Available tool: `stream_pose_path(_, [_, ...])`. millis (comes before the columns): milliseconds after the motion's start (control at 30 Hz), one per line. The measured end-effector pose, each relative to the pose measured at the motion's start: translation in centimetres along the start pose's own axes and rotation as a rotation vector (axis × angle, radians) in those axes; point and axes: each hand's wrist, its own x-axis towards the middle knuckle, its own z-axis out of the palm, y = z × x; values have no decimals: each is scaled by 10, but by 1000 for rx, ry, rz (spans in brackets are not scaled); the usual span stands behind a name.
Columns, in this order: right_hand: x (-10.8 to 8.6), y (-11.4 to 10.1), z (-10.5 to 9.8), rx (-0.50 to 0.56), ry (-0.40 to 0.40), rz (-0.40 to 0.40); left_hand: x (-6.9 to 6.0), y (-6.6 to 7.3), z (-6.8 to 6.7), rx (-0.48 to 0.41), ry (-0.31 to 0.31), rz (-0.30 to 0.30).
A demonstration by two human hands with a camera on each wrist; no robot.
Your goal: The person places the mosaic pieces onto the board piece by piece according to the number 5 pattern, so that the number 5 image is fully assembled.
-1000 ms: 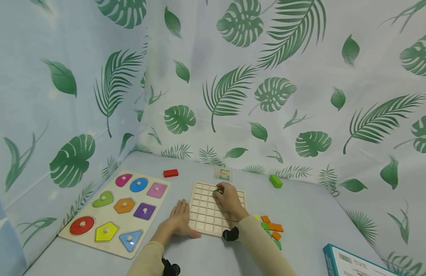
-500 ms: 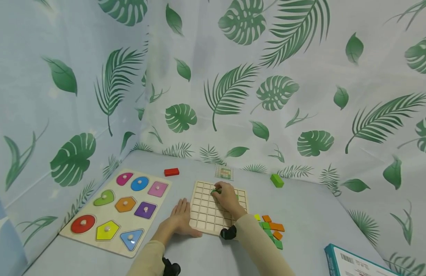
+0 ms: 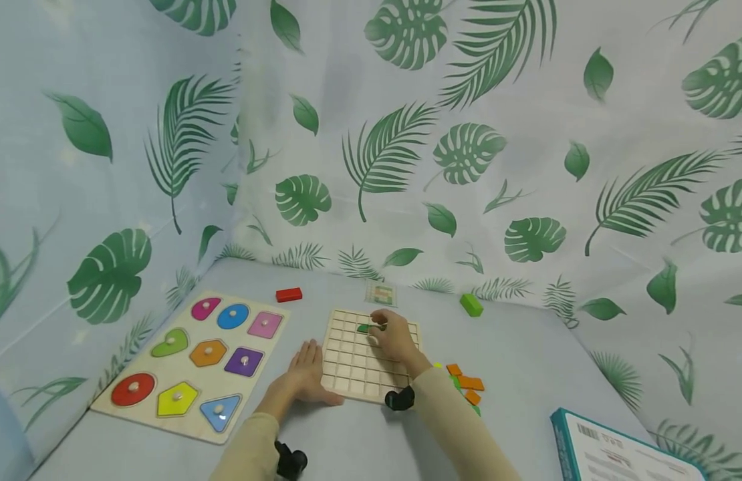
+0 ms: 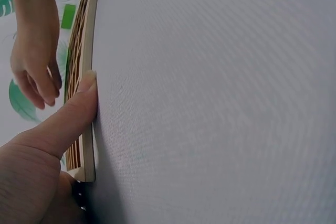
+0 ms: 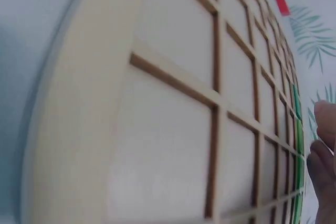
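A wooden grid board (image 3: 347, 364) lies on the table in front of me. My left hand (image 3: 303, 375) lies along its left side with the fingers straight. In the left wrist view the left thumb (image 4: 68, 121) rests against the board's edge. Over the board's far part hovers my right hand (image 3: 396, 339), its fingers loosely bent. A green piece (image 3: 363, 328) sits in the grid by those fingertips. The right wrist view shows green pieces (image 5: 299, 140) along the far rows, with the fingers apart from them. The hand partly hides the far right cells.
Loose orange pieces (image 3: 470, 383) and green ones lie right of the board. Behind it are a red block (image 3: 289, 294), a patterned card (image 3: 381, 294) and a green block (image 3: 471, 305). A knobbed shape puzzle (image 3: 187, 369) lies left, a box (image 3: 617, 447) at front right.
My right fingers have loosened from the green piece, which now lies in the grid. The left hand stays at the board's side. The head view has shifted slightly.
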Motion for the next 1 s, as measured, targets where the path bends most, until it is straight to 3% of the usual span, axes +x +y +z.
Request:
stream_pose_path(267, [-9,0,-27,119,9,91,-1,0,1,-27,-10,-15])
stream_pose_path(500, [-22,12,-57,141,-75,141,13,-12,14,-5,15,-4])
stream_pose_path(633, [-32,23,-74,128,-120,172,5,-5,6,-14,0,-5])
stream_pose_path(767, [-44,38,-91,101,-105,212,-5,5,-4,-18,-29,-14])
stream_pose_path(1000, [-67,63,-113,32,-56,308,-5,5,-2,-21,-33,-10])
